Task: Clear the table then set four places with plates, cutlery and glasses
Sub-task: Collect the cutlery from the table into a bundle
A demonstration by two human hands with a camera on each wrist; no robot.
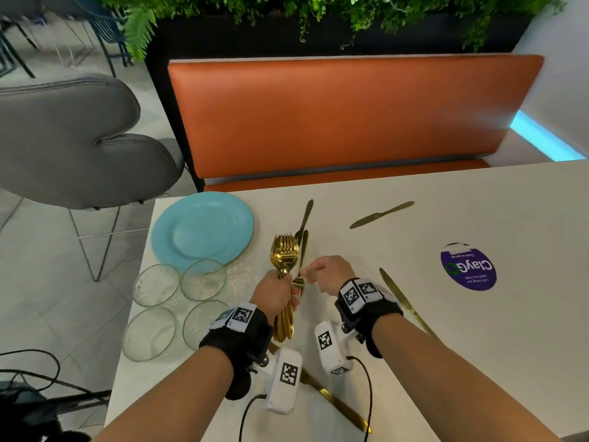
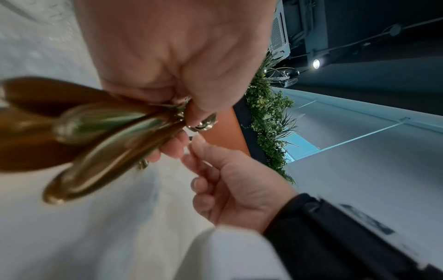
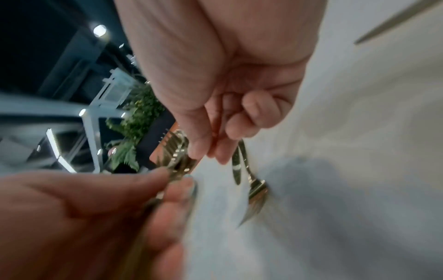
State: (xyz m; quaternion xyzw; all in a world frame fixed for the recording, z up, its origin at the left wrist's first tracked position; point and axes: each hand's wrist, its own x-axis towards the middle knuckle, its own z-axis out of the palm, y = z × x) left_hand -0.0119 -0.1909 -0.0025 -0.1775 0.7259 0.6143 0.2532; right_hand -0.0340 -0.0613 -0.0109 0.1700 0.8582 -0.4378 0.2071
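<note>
My left hand grips a bundle of gold forks and spoons upright over the table; their handles fan out in the left wrist view. Just to its right, my right hand pinches a single gold fork by its neck, tines toward me, low over the white table. The right wrist view shows that fork hanging from the fingertips. A stack of light blue plates sits at the table's far left corner, with several empty glasses in front of it.
Gold knives lie loose on the table: one beyond the hands, one far right, one by my right wrist, one near me. A purple sticker is at right. An orange bench and grey chair flank the table.
</note>
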